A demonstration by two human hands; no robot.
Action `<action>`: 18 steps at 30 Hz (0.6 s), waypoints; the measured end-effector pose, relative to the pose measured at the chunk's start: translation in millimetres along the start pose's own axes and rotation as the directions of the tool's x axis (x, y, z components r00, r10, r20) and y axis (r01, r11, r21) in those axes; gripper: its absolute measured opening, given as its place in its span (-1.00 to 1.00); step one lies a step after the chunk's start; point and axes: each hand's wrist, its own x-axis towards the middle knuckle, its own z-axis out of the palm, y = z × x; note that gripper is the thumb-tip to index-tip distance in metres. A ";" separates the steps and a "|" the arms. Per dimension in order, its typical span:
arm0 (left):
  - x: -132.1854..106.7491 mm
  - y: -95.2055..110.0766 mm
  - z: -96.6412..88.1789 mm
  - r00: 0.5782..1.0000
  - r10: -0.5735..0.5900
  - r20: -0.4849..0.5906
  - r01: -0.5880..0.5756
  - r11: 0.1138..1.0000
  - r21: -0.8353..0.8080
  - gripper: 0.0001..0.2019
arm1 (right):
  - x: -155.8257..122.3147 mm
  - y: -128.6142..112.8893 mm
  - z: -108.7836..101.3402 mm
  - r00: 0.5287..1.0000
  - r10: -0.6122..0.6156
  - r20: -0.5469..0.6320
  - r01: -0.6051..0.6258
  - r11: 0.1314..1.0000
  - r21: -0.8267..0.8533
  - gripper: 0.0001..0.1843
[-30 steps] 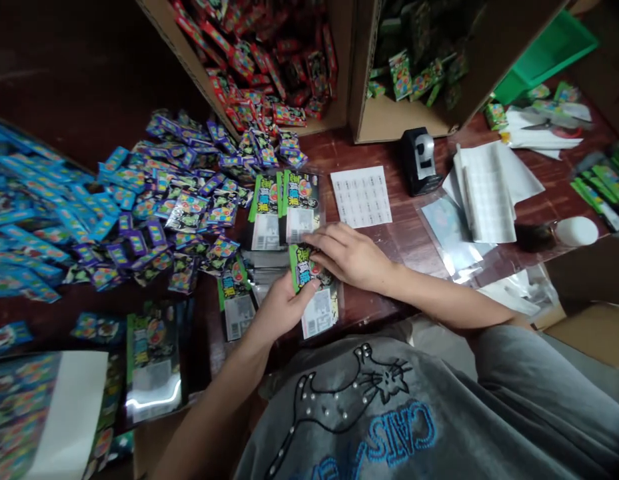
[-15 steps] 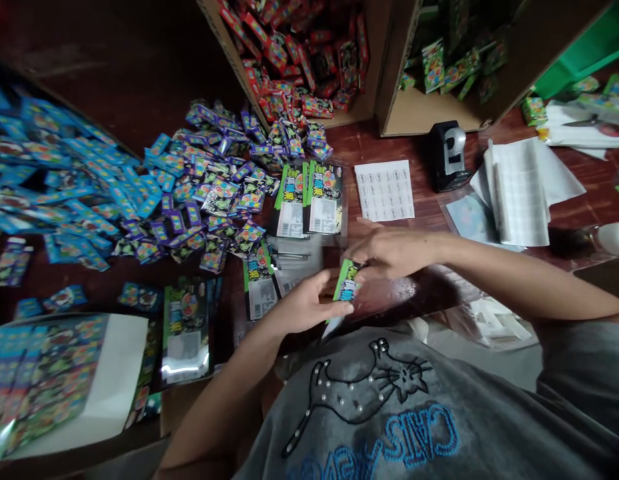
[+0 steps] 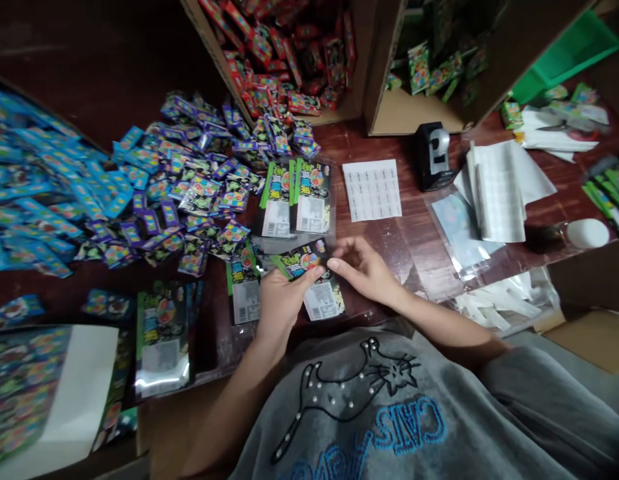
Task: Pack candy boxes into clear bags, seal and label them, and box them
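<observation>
A person's bare hands work at the near edge of a dark red-brown, glossy wooden table (image 3: 394,248). The left hand (image 3: 282,297) grasps a flat black-and-green printed plastic packet (image 3: 304,259), its thumb across the front; the packet sits between the two hands, tilted. The right hand (image 3: 368,275) is half curled at the packet's right end, thumb extended; whether it pinches the packet or merely touches it, I cannot tell.

Just left of the left hand lies a similar green-edged packet (image 3: 246,303); two more (image 3: 310,212) overlap, lying flat beyond the hands. To their right is a white sheet of small printed labels (image 3: 372,191), and farther right a black tape dispenser (image 3: 433,163) beside folded white papers (image 3: 498,197).

On the left are heaps of small purple sachets (image 3: 152,220) and bright blue sachets (image 3: 64,183). At the far side, a brown cardboard box (image 3: 362,107) holds red sachets (image 3: 289,77).
</observation>
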 end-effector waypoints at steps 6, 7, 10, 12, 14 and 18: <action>-9.6 3.1 -7.1 0.981 0.045 0.186 -0.093 0.962 0.255 -0.53 | 6.3 -9.8 -6.7 0.888 -0.445 -0.117 0.325 0.786 -0.526 -0.49; -11.6 5.4 -9.8 0.978 0.075 0.194 -0.135 0.938 0.318 -0.56 | 9.3 -16.2 -12.0 0.865 -0.502 -0.032 0.380 0.693 -0.613 -0.45; -16.7 10.8 -14.4 0.967 0.144 0.209 -0.234 0.828 0.510 -0.62 | 19.8 -36.8 -25.9 0.826 -0.465 0.318 0.536 0.473 -0.700 -0.54; -18.8 12.8 -15.0 0.965 0.158 0.208 -0.252 0.774 0.581 -0.62 | 26.7 -48.3 -31.8 0.799 -0.386 0.460 0.594 0.395 -0.700 -0.63; -19.2 15.0 -15.3 0.964 0.176 0.198 -0.262 0.749 0.608 -0.61 | 31.9 -56.5 -34.7 0.768 -0.333 0.546 0.638 0.334 -0.694 -0.72; -17.2 23.5 -17.2 0.953 0.217 0.211 -0.302 0.725 0.620 -0.63 | 38.3 -65.9 -35.0 0.732 -0.373 0.571 0.680 0.340 -0.650 -0.79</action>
